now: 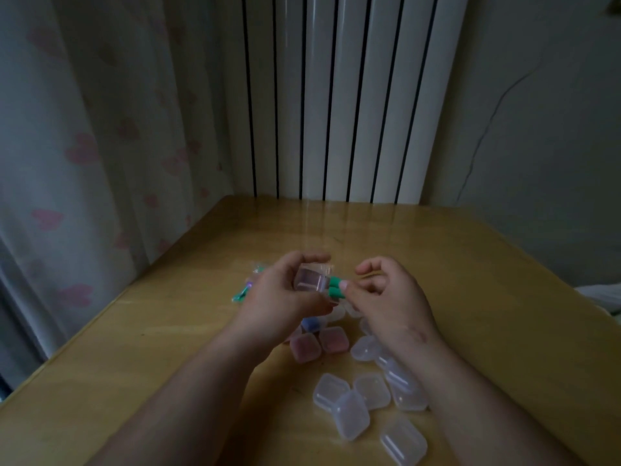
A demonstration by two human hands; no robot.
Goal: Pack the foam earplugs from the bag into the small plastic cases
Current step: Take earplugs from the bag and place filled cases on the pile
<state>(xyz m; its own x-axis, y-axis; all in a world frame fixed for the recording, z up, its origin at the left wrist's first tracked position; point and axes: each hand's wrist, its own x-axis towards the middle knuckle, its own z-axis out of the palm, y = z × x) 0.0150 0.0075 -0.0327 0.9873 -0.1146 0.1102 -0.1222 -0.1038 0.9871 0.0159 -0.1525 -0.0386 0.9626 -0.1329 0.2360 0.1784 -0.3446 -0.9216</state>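
My left hand point(285, 290) holds a small clear plastic case point(311, 279) above the wooden table point(161, 348). Two green foam earplugs point(336, 288) stick out of the case's right side. My right hand point(386, 294) pinches the ends of those earplugs with thumb and forefinger. The bag of earplugs point(248, 289) lies behind my left hand, mostly hidden. Two closed cases with pink earplugs point(319, 344) and one with blue earplugs point(311, 324) rest below my hands.
Several empty translucent cases point(369, 398) lie scattered on the table between my forearms and under my right arm. A white radiator point(336, 95) stands behind the table, a curtain point(84, 146) hangs at the left, and a wall is at the right.
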